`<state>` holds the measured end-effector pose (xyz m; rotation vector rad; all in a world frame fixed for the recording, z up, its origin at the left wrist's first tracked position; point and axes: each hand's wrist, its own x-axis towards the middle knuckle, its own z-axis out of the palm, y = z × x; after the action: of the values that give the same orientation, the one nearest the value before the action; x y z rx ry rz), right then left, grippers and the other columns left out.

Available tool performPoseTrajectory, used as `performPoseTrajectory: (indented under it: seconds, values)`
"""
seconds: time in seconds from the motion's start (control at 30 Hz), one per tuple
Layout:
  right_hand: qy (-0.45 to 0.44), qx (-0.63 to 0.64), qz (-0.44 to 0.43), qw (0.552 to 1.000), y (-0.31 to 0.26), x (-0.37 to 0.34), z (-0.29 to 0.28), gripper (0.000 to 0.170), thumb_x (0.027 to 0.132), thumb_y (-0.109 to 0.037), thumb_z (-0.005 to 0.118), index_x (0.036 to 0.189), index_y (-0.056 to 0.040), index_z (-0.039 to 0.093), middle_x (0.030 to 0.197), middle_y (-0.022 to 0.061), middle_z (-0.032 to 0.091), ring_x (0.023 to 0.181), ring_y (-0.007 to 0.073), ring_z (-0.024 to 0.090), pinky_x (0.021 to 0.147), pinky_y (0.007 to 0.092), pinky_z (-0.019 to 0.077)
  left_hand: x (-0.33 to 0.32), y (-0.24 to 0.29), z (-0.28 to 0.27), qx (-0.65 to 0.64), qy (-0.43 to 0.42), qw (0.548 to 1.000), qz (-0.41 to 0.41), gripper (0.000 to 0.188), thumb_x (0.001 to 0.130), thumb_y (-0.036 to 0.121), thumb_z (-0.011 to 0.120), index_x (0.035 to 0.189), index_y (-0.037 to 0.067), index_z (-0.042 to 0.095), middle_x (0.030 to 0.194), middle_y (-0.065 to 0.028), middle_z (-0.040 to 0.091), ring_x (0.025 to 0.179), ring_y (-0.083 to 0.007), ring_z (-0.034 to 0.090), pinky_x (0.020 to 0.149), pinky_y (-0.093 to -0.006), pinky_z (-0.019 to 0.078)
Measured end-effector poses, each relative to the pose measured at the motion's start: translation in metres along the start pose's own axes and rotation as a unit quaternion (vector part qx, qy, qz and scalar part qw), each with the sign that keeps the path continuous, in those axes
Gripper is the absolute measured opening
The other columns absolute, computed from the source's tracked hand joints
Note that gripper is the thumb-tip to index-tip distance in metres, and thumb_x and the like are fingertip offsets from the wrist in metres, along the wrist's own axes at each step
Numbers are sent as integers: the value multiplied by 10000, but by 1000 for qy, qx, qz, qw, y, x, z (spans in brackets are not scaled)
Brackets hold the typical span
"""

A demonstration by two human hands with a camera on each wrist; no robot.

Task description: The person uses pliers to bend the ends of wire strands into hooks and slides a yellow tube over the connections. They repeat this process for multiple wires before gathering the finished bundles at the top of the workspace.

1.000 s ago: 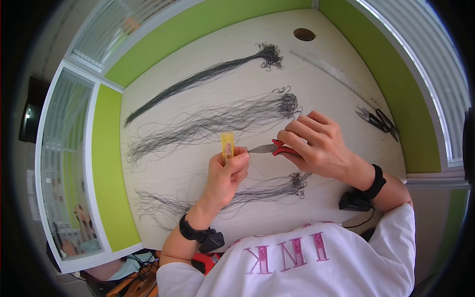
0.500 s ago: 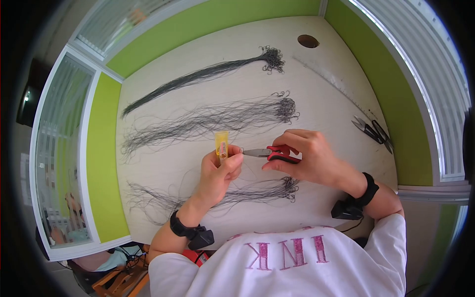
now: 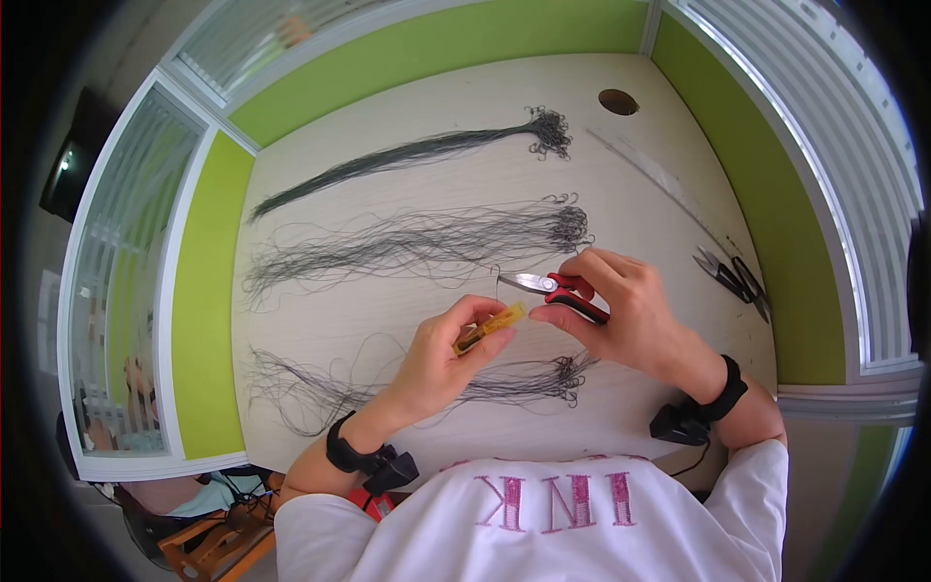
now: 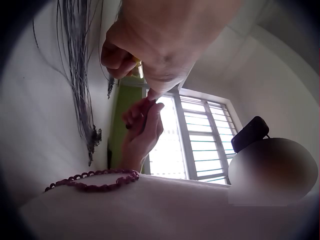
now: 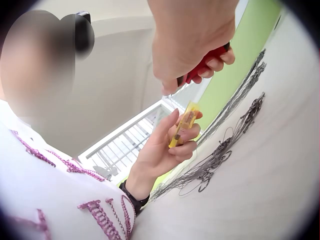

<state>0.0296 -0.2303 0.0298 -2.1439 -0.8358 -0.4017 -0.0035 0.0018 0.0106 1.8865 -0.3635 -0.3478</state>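
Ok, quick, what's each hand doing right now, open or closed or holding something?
Left hand: closed, holding a small yellow tool.
Right hand: closed, holding pliers with red and black handles.

Head view: above, facing down; 2 wrist views: close, sideways, sharing left hand [image 5: 159, 148].

A transparent ruler [image 3: 661, 181] stretches from near a round cable hole [image 3: 619, 102] towards black-handled scissors [image 3: 734, 281]; green partition panels [image 3: 208, 359] border the tabletop [image 3: 436, 95] on 3 sides.
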Motion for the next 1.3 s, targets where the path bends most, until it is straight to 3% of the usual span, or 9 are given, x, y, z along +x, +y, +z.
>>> performPoseTrajectory:
  seconds: [0.1, 0.23, 0.37, 0.43, 0.6, 0.77, 0.9, 1.13, 1.3]
  values:
    - [44, -43, -5, 998, 11, 0, -1, 299, 728, -188, 832, 841, -32, 604, 696, 56, 601, 583, 200, 583, 526, 309, 461, -2, 6, -2, 76, 7, 991, 111, 403, 988, 115, 536, 1336, 21, 354, 864, -28, 542, 670, -45, 423, 599, -201, 364]
    - [1, -71, -29, 997, 8, 1, -3, 265, 700, -140, 816, 833, -56, 602, 712, 48, 615, 602, 226, 605, 533, 325, 472, 5, 8, -4, -201, 182, 958, 92, 249, 1012, 106, 474, 1238, 24, 414, 889, -70, 576, 613, -31, 365, 536, -174, 306]
    - [-23, -20, -50, 998, -5, -1, -3, 258, 686, -132, 806, 828, -72, 600, 727, 44, 624, 629, 235, 621, 545, 332, 485, 7, -3, -6, -150, 134, 979, 33, 193, 1004, 89, 501, 1179, 9, 485, 915, -82, 587, 630, -63, 434, 567, -200, 374]
    - [0, -24, -39, 999, -4, 1, -4, 262, 679, -122, 806, 831, -72, 599, 729, 47, 623, 634, 238, 621, 550, 332, 486, 4, 5, 1, 122, 69, 979, 145, 175, 968, 48, 558, 1131, -17, 559, 945, -91, 602, 714, -108, 540, 652, -241, 463]
    - [20, -87, 10, 996, 14, 0, -3, 255, 685, -96, 791, 844, -66, 595, 707, 49, 597, 634, 255, 605, 553, 356, 477, -3, 11, 3, 63, -4, 984, 165, 189, 963, 52, 571, 1137, -20, 558, 959, -92, 603, 778, -116, 568, 699, -237, 476]
    - [-3, -73, -45, 996, 2, 0, -6, 245, 673, -82, 779, 830, -73, 591, 704, 40, 580, 626, 239, 588, 543, 354, 466, 6, 5, -5, -157, 210, 961, 89, 250, 1005, 128, 516, 1218, 10, 457, 905, -65, 581, 675, -66, 474, 640, -175, 399]
    - [-1, -92, -74, 993, -8, -1, -8, 238, 659, -66, 766, 818, -78, 589, 702, 32, 568, 621, 226, 572, 560, 353, 468, 3, 6, -1, 147, 90, 975, 138, 239, 994, 73, 519, 1212, -22, 496, 936, -75, 602, 749, -94, 559, 684, -222, 465]
    - [37, -110, -44, 992, 6, 1, -7, 233, 662, -70, 763, 814, -71, 587, 699, 39, 562, 632, 237, 576, 586, 357, 474, -9, 10, 8, -50, -30, 998, 34, 242, 1002, 170, 544, 1170, 0, 506, 890, -70, 574, 692, -114, 506, 631, -241, 430]
    - [-6, -109, -19, 994, 11, -3, -4, 211, 680, -95, 754, 826, -72, 604, 709, 45, 576, 653, 244, 592, 587, 359, 480, -9, 4, 2, -70, 47, 990, 113, 292, 1045, 268, 447, 1122, -10, 487, 789, 2, 454, 642, -63, 371, 566, -206, 323]
